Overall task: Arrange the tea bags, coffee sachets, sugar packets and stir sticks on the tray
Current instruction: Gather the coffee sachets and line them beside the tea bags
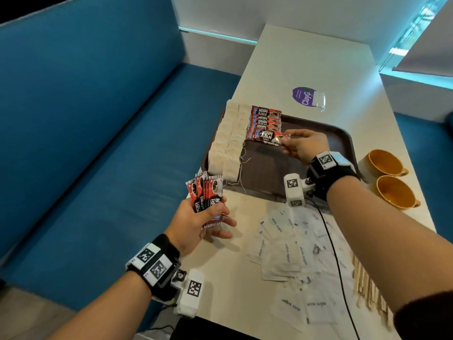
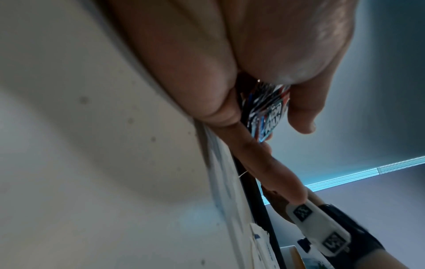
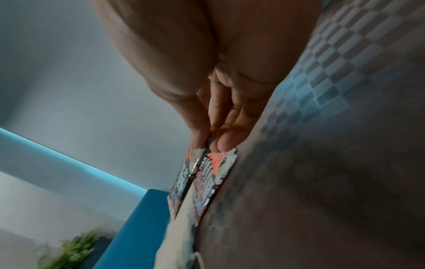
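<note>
A dark brown tray (image 1: 340, 141) holds two columns of white tea bags (image 1: 228, 143) along its left side and a row of red-and-black coffee sachets (image 1: 266, 116) beside them. My right hand (image 1: 285, 141) pinches one coffee sachet (image 1: 267, 137) by its right end, low over the tray at the near end of that row. In the right wrist view this sachet (image 3: 207, 178) lies close to the tray's surface (image 3: 322, 163). My left hand (image 1: 225, 217) grips a fan of several coffee sachets (image 1: 208, 192) near the tray's front left corner; the left wrist view shows them (image 2: 269, 116) between thumb and fingers.
White sugar packets (image 1: 294, 241) lie scattered on the table in front of the tray, with wooden stir sticks (image 1: 365, 285) to their right. Two orange cups (image 1: 382, 163) stand right of the tray. A black cable (image 1: 335, 246) crosses the packets. A blue bench (image 1: 98, 143) runs along the table's left.
</note>
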